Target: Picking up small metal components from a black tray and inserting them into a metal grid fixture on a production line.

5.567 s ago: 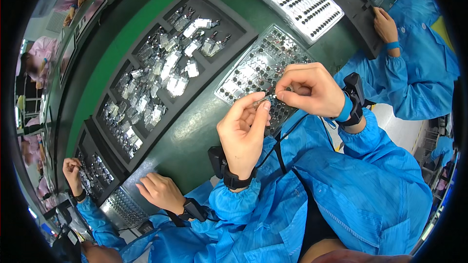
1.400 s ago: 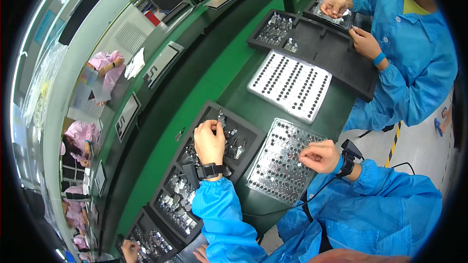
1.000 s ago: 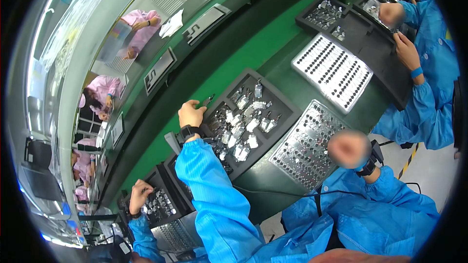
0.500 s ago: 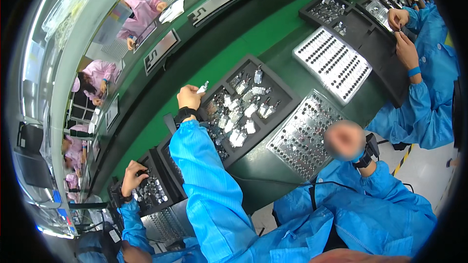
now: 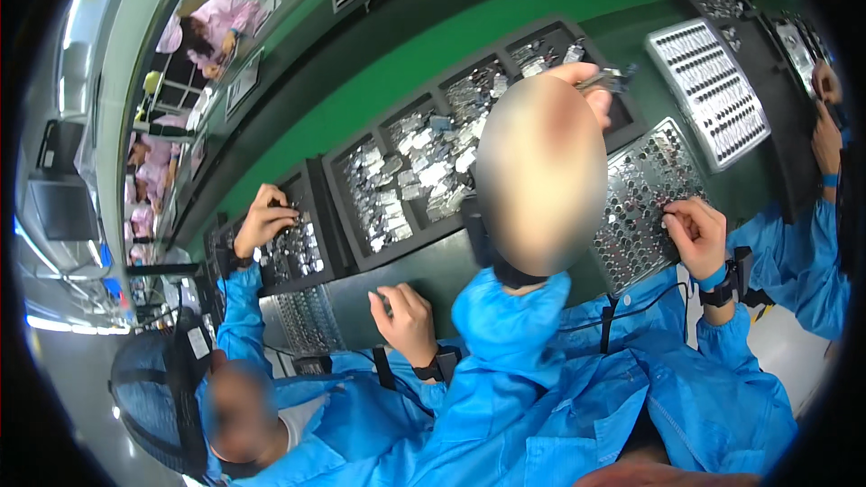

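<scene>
My left hand [image 5: 548, 158], largely blurred, reaches over the right part of a black divided tray [image 5: 406, 250]. Its fingertips are closed on a small silver and dark part [image 5: 606, 79]. Loose shiny metal parts [image 5: 433, 149] fill the tray's compartments. At the right, my right hand [image 5: 699, 236] is curled over the edge of a clear tray [image 5: 669, 126] full of small round dark pieces. Thumb and forefinger come together there; whatever they hold is too small to make out.
On the left a co-worker's hand [image 5: 264, 219] works in another black tray [image 5: 329, 261]; their other hand [image 5: 408, 323] hovers over the green table. Beyond my right hand stand a white tray [image 5: 687, 108] with rows of dark discs and another person's hands [image 5: 825, 135].
My left hand has moved right across the divided tray; the part in it now looks darker. My right hand has come down to the clear tray. The view has shifted left, showing more of the co-worker.
</scene>
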The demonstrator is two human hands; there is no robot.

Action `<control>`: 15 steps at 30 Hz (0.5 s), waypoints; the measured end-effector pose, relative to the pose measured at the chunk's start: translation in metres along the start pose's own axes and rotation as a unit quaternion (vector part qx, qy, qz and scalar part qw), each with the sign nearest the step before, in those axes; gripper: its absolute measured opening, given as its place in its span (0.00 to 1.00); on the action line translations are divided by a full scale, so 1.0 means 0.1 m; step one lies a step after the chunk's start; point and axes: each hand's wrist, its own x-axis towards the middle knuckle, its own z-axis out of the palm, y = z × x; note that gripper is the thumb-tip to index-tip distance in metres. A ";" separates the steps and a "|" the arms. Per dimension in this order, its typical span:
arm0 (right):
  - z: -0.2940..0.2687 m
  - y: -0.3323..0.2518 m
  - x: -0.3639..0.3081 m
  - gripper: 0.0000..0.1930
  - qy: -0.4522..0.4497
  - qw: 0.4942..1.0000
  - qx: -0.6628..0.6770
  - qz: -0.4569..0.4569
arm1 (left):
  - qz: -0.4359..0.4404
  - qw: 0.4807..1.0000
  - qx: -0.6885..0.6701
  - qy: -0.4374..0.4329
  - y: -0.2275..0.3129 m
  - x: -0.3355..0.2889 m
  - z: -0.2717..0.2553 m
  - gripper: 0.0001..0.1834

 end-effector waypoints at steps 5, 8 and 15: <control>0.00 -0.20 0.12 0.21 -0.144 0.973 -0.124 -0.131 | -0.098 0.995 -0.036 -0.005 -0.50 -0.28 0.08 0.14; -0.01 -0.27 0.04 0.15 -0.179 0.960 -0.181 -0.118 | -0.099 0.995 -0.007 0.002 -0.57 -0.48 0.05 0.14; -0.01 -0.20 0.00 0.06 -0.145 0.967 -0.180 -0.104 | -0.065 0.982 0.177 0.015 -0.36 -0.84 -0.02 0.11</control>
